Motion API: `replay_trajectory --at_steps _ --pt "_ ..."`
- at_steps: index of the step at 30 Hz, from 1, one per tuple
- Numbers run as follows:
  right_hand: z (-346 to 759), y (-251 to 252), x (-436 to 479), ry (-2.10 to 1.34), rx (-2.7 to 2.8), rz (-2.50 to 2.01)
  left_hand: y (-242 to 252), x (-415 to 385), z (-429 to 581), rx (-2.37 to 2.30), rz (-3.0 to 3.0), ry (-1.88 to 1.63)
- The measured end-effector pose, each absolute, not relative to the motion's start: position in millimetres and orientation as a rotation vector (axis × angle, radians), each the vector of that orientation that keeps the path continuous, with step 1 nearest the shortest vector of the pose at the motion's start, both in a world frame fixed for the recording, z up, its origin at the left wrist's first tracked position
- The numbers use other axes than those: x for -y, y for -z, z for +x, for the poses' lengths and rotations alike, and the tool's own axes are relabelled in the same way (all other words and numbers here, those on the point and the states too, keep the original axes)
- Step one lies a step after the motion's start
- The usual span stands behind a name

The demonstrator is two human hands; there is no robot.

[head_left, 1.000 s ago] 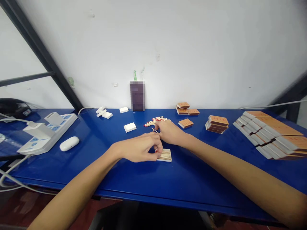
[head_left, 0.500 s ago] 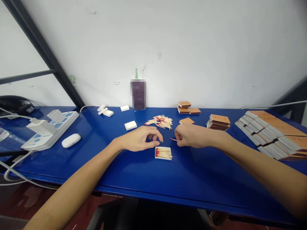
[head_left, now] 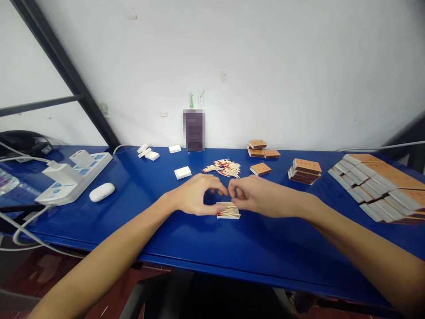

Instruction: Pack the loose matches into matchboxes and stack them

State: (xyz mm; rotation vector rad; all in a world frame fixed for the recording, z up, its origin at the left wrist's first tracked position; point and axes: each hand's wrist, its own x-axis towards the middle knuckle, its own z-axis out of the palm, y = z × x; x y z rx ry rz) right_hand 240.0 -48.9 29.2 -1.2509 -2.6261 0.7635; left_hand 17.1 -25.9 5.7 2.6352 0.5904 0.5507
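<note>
A small white matchbox tray (head_left: 228,212) holding several red-tipped matches lies on the blue table (head_left: 232,248). My left hand (head_left: 195,195) hovers at the tray's left edge, thumb and fingers curled toward each other. My right hand (head_left: 255,195) is just above the tray's right side, fingers pinched together; whatever they hold is too small to make out. The fingertips of both hands nearly meet over the tray. A loose pile of matches (head_left: 222,167) lies a little farther back.
Empty white trays (head_left: 182,172) and several orange matchboxes (head_left: 303,170) lie toward the back. Rows of stacked matchboxes (head_left: 375,186) fill the right side. A power strip (head_left: 75,175) with plugs and a white earbud case (head_left: 102,192) sit at the left.
My right hand left the loose pile with a match, drew back to the right, then came in over the tray. My left hand lifted slightly and stayed by the tray.
</note>
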Motion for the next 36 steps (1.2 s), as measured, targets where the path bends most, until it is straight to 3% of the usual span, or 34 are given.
replay_trajectory --at_steps 6,10,29,36 --pt "263.4 5.0 15.0 -0.178 2.291 -1.442 -1.1 39.3 29.6 -0.606 2.853 -0.299" --pt "258.2 26.0 1.2 -0.040 2.241 -1.464 3.8 35.0 29.3 -0.675 2.914 -0.315" --pt "255.4 18.3 0.6 -0.146 2.226 -1.561 3.7 30.9 27.9 -0.657 2.844 -0.317" --pt "264.2 -4.1 25.0 -0.310 2.200 -1.357 0.2 24.8 19.8 -0.742 2.647 -0.569"
